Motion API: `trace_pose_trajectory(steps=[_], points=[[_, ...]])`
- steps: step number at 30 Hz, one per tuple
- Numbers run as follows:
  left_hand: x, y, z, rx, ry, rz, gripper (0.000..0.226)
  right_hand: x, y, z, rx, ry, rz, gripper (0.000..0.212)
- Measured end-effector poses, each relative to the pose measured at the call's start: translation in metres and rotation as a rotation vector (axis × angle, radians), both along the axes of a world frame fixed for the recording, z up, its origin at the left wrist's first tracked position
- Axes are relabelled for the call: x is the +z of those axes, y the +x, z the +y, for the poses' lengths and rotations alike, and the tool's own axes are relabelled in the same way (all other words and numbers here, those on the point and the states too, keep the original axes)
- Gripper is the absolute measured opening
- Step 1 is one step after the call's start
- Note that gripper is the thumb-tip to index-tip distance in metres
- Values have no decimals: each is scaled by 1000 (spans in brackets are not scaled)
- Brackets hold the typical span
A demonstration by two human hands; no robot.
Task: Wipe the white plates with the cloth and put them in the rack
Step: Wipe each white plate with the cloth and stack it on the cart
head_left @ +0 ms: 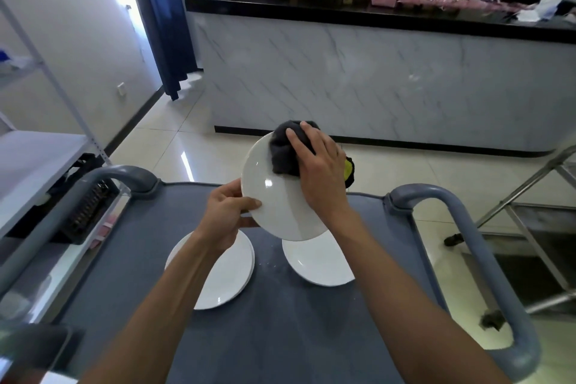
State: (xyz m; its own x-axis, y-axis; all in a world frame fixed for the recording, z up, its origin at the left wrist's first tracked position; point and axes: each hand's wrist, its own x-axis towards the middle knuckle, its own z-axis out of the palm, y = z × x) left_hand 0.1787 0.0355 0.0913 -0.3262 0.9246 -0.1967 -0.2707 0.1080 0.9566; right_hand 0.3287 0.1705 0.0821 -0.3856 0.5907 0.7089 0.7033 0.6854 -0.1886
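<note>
My left hand (229,212) grips the near left rim of a white plate (274,199), thumb on its face, holding it tilted above the grey cart top (268,321). My right hand (318,165) presses a dark grey cloth (283,153) with a yellow patch against the plate's far upper part, fingers spread over the cloth. Below, a stack of white plates (218,271) lies on the left of the cart. Another white plate (318,262) lies on the right, partly hidden by the held one.
The cart has curved grey handles at left (118,174) and right (467,227). A black rack-like crate (81,206) sits on the white shelf unit at left. A marble-fronted counter (374,78) stands ahead. A metal frame (530,196) stands at right.
</note>
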Motion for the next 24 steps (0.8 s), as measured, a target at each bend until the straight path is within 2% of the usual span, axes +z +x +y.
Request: trace_pose_trajectory(steps=[6, 16, 24], points=[[0, 12, 7, 97, -7, -49, 40, -1, 16, 3, -35, -43, -3, 45], [14, 32, 24, 262, 91, -141, 37, -6, 30, -14, -114, -110, 36, 50], [15, 38, 30, 299, 99, -169, 38, -35, 20, -63, -9, -190, 71, 47]])
